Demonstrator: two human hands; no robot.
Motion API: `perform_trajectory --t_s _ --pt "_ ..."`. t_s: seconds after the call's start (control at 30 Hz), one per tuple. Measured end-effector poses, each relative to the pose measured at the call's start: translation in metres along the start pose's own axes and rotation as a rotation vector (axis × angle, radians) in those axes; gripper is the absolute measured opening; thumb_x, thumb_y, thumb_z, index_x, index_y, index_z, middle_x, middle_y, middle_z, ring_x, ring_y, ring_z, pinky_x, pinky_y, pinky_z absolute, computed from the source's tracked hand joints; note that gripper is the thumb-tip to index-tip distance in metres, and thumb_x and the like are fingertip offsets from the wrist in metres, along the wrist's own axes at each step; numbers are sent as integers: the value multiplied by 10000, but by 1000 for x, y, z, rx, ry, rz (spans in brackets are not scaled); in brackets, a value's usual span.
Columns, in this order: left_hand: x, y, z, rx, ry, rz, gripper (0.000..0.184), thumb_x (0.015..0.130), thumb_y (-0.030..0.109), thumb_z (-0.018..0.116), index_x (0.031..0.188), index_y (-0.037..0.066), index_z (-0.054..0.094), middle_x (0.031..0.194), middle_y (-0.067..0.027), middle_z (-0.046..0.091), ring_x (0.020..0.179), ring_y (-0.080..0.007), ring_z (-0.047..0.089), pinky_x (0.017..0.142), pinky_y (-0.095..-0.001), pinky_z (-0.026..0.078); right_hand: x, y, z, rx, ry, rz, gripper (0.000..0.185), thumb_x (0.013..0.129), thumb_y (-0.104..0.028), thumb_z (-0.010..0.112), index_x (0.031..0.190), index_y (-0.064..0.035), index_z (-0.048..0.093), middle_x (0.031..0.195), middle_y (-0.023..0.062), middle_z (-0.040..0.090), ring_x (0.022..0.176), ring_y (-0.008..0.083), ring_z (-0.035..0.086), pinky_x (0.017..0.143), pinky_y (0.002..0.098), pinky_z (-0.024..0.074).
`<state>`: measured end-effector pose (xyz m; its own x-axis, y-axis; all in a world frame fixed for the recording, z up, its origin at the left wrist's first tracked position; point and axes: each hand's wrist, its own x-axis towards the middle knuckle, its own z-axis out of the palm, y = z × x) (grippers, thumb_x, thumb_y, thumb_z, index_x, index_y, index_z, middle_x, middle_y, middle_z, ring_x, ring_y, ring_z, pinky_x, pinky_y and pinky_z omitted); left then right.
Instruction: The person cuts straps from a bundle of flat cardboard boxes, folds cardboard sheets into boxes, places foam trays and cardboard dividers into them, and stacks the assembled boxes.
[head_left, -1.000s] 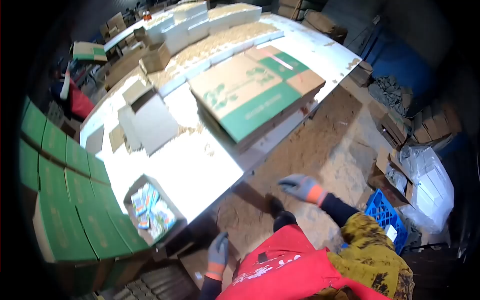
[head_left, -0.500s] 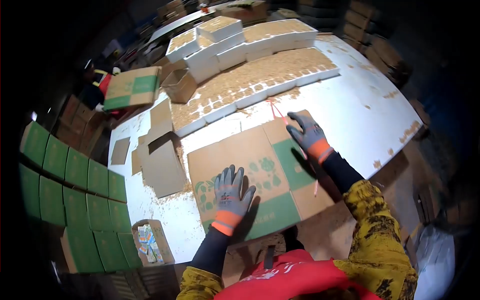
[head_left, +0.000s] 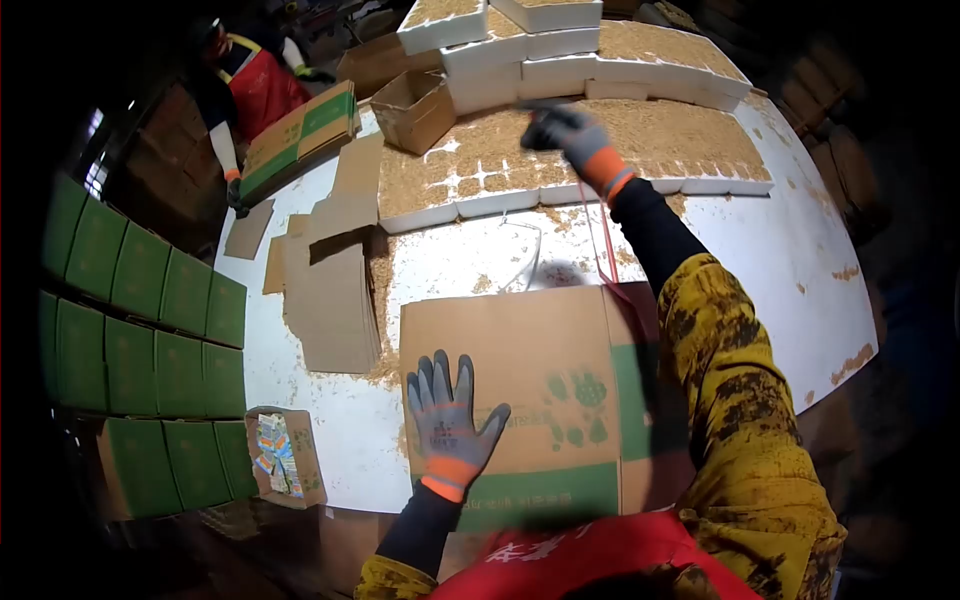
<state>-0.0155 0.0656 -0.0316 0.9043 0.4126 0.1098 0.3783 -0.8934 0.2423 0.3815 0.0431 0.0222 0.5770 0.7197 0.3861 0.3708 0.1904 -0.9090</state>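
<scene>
Resting flat on the printed carton (head_left: 510, 350), the left hand (head_left: 445, 425) has its palm down, its gloved fingers a little apart and its thumb out to the side; it presses on the cardboard without closing round anything. The right hand (head_left: 565, 135) is raised beyond the carton's far edge, over the foam trays (head_left: 510, 204). Its fingers are blurred, so I cannot tell whether they are apart or closed on the red strap (head_left: 606, 250), which runs from near the wrist down to the carton.

The carton lies folded flat at the near side of the white table (head_left: 720, 290), right against the red apron (head_left: 600, 560). The right sleeve (head_left: 740, 370) crosses in front of its right part and hides some of it. A pale loop (head_left: 538, 250) lies just past its far edge. The trays beyond hold tan, crumbly material (head_left: 660, 140), with an open cardboard box (head_left: 415, 115) at their left. Brown cardboard sheets (head_left: 330, 310) lie left of the carton; a small box of packets (head_left: 310, 460) sits nearer, beside stacked green cartons (head_left: 130, 290). Across the table, a co-worker (head_left: 270, 95) holds flattened cartons (head_left: 300, 140).
</scene>
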Motion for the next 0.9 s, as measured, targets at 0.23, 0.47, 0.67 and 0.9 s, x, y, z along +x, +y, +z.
perform_trajectory --t_s 0.23,0.47,0.67,0.9 --pt "8 -14 0 -126 -45 -52 779 753 406 680 1392 76 380 1449 -238 288 1353 -422 218 1100 -542 125 -58 138 79 -1108 -1345 424 488 736 -208 675 1214 -176 583 1061 158 648 974 309 614 829 405 474" --pt "0 -18 -7 -165 -9 -45 776 773 382 654 1401 44 347 1446 -244 287 1358 -399 226 1110 -514 140 74 -36 78 444 58 -77 254 941 -245 541 998 -8 616 923 125 685 760 195 679 736 288 534" --pt "-13 -47 -51 -621 691 -115 1090 733 547 690 1459 0 88 1501 -200 168 1380 -349 195 1117 -433 203 4 -230 143 314 -501 -232 251 947 -207 526 1029 20 594 926 136 679 814 234 684 748 318 553" --pt "-88 0 -148 -1493 128 139 381 877 255 616 1148 -7 557 1060 -125 600 956 -213 576 816 -329 460 -153 -324 230 527 -964 -141 262 919 -196 570 1068 19 590 915 104 664 816 177 651 757 291 514"
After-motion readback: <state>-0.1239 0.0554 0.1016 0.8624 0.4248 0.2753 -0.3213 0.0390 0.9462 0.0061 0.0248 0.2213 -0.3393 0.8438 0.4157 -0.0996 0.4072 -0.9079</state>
